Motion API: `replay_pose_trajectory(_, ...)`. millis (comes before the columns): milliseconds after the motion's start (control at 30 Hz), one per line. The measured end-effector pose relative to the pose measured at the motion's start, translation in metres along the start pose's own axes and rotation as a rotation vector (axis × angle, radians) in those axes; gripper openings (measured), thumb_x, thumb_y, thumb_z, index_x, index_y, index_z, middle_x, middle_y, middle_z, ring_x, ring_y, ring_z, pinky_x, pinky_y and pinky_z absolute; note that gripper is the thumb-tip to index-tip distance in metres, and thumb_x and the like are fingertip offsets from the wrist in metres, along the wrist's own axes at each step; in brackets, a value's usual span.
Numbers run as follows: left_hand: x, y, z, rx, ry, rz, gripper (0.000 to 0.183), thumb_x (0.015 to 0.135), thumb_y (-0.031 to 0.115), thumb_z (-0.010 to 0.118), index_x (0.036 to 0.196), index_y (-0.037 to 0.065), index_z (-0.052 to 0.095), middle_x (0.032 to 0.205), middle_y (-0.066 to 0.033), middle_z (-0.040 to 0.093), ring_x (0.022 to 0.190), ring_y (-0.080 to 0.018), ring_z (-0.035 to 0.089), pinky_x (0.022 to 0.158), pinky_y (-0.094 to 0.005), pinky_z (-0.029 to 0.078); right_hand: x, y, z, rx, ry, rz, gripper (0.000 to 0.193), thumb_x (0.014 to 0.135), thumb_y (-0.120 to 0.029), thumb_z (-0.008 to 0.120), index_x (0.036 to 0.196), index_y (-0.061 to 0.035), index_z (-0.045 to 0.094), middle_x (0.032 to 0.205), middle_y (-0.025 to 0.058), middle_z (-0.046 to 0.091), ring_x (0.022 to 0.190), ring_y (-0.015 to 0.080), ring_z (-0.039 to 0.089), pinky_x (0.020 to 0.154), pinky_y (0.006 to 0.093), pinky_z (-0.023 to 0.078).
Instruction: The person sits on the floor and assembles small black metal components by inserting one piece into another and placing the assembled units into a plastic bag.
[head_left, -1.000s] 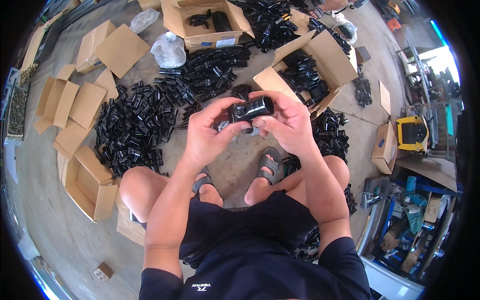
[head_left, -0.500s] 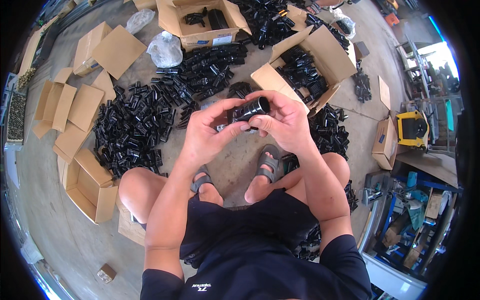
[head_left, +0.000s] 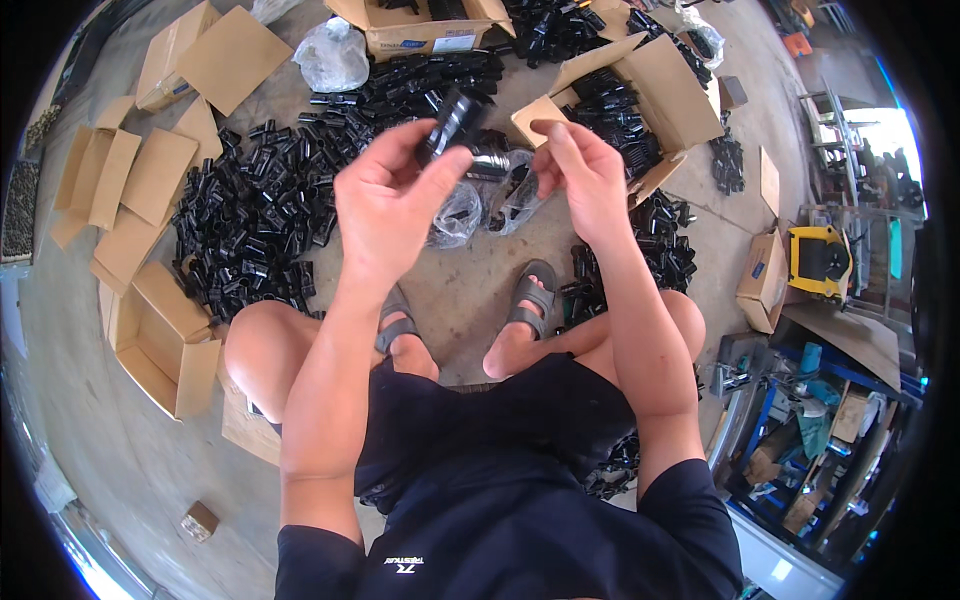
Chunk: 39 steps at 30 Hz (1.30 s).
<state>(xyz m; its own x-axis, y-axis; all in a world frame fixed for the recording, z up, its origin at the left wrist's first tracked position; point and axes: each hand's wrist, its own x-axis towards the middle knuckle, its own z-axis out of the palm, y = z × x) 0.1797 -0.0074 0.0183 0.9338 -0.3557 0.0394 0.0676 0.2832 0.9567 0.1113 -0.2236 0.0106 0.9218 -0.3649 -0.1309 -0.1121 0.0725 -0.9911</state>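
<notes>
My left hand grips a short black tube fitting between thumb and fingers, tilted and a little blurred. To its right, my right hand is raised apart from the fitting, its fingers loosely bent and nothing visible in them. Beyond and below the hands, a clear plastic bag lies on the floor, with dark shiny pieces by it. A large heap of black tube fittings spreads at the left. Another heap lies at the right, past my right forearm.
An open carton with black parts stands at the far right, another carton at the far middle. Opened cartons lie at the left. A crumpled plastic bag sits beyond the heap. At the right are a yellow-framed item and a cluttered rack.
My right hand has let go of the fitting and moved away to the right. My left hand keeps it, now tilted more upright. The view has shifted slightly.
</notes>
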Motion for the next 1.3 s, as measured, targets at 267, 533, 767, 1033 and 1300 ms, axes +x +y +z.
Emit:
replay_pose_trajectory(267, 0.019, 0.023, -0.016, -0.198, 0.185, 0.104, 0.03, 0.093, 0.003, 0.07, 0.119, -0.009, 0.063, 0.106, -0.0173, 0.074, 0.093, -0.0166, 0.073, 0.078, -0.0288, 0.062, 0.043, 0.181, 0.022, -0.827, -0.079, 0.029, 0.028, 0.088, -0.03, 0.07, 0.095, -0.0039, 0.076, 0.089, 0.0206, 0.073, 0.086, 0.0372, 0.072, 0.08, 0.0437, 0.056)
replay_pose_trajectory(533, 0.024, 0.03, -0.033, -0.168, 0.213, 0.132, 0.036, 0.09, -0.002, 0.072, 0.123, -0.011, 0.061, 0.109, -0.0157, 0.072, 0.094, -0.0129, 0.069, 0.085, -0.025, 0.057, 0.058, 0.278, 0.094, -1.287, -0.257, 0.008, 0.02, 0.089, -0.018, 0.057, 0.096, -0.0068, 0.072, 0.103, 0.0163, 0.071, 0.092, 0.037, 0.071, 0.081, 0.0481, 0.057)
replay_pose_trajectory(767, 0.033, 0.029, -0.038, -0.119, 0.231, 0.022, 0.037, 0.089, -0.003, 0.074, 0.123, -0.01, 0.062, 0.103, -0.0097, 0.072, 0.091, -0.0086, 0.066, 0.082, -0.0217, 0.053, 0.055, 0.318, 0.11, -1.108, -0.242, -0.031, 0.029, 0.083, -0.012, 0.057, 0.107, -0.0021, 0.068, 0.111, 0.0197, 0.067, 0.103, 0.0359, 0.067, 0.087, 0.0456, 0.057)
replay_pose_trajectory(1033, 0.045, 0.021, -0.049, -0.23, 0.312, 0.054, 0.034, 0.091, -0.004, 0.071, 0.123, -0.01, 0.062, 0.11, -0.0159, 0.073, 0.096, -0.0125, 0.069, 0.087, -0.0239, 0.054, 0.043, 0.303, 0.105, -1.386, -0.462, -0.119, 0.028, 0.083, -0.012, 0.057, 0.108, -0.0017, 0.066, 0.113, 0.0195, 0.066, 0.109, 0.0336, 0.063, 0.086, 0.0425, 0.057)
replay_pose_trajectory(1300, 0.039, 0.028, -0.049, -0.291, 0.323, 0.016, 0.036, 0.089, -0.006, 0.073, 0.122, -0.011, 0.061, 0.106, -0.0096, 0.07, 0.092, -0.0089, 0.066, 0.083, -0.0221, 0.053, 0.051, 0.292, 0.109, -1.498, -0.547, -0.092, 0.029, 0.085, -0.012, 0.057, 0.11, 0.0004, 0.066, 0.114, 0.0182, 0.067, 0.109, 0.0317, 0.063, 0.089, 0.0407, 0.056)
